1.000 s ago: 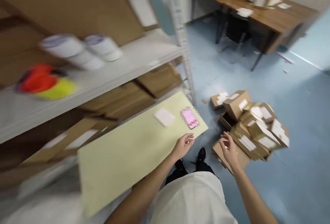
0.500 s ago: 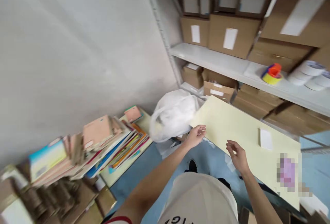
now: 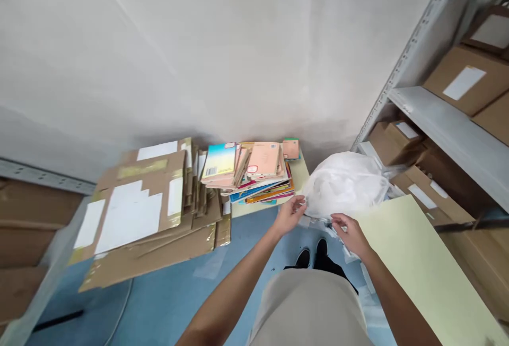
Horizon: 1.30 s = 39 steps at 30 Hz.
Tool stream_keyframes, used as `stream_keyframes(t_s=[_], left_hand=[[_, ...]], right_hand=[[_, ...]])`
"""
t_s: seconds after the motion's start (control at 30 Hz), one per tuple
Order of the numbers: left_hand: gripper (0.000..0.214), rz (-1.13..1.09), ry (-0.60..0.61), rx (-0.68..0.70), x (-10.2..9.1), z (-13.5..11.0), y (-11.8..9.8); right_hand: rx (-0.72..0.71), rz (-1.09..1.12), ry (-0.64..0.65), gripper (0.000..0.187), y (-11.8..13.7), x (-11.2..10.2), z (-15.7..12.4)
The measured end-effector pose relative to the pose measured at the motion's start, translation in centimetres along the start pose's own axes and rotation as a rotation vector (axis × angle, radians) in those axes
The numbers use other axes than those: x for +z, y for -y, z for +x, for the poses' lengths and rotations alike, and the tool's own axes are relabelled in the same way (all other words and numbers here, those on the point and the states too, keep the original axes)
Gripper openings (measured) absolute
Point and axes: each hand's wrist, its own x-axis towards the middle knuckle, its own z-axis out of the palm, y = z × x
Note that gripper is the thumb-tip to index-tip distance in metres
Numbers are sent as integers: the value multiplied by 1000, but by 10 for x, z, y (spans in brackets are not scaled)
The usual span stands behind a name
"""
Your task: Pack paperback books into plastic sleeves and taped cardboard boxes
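Note:
My left hand [image 3: 290, 215] hovers by the right end of a stack of books and notebooks [image 3: 258, 173], its fingers loosely bent and no object visible in them. My right hand [image 3: 350, 233] is held just below a white plastic bag [image 3: 342, 184], near the corner of a pale yellow tabletop [image 3: 421, 261]; its fingers are slightly curved and apart, with nothing seen between them. The bag bulges and stands between the books and the tabletop. Pink-covered notebooks [image 3: 264, 159] lie on top of the stack, beside a blue and yellow one [image 3: 220, 160].
Flattened cardboard boxes [image 3: 159, 229] with white labels lean in a pile left of the books. Shelving [image 3: 449, 112] with cardboard boxes [image 3: 461, 78] stands at the right, and more boxes [image 3: 35, 202] sit on a rack at far left. Blue floor [image 3: 170, 287] shows below.
My view has swung left, bringing the books and flattened cardboard toward the middle. My hands have moved from beside the tabletop to in front of the books and bag.

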Motion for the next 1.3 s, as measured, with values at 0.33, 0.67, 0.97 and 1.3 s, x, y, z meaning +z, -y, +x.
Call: stream_keyframes(t_s=[0.33, 0.67, 0.97, 1.3], left_hand=[[35, 548, -716, 78, -75, -13, -16], [79, 925, -711, 13, -208, -18, -16], [70, 986, -363, 163, -216, -23, -12], [28, 506, -402, 312, -226, -70, -6]], right_hand=[[-292, 17, 57, 31, 31, 34, 122], [-800, -224, 163, 49, 148, 117, 157], [-805, -385, 149, 56, 194, 191, 152], [-460, 197, -22, 40, 183, 207, 129]])
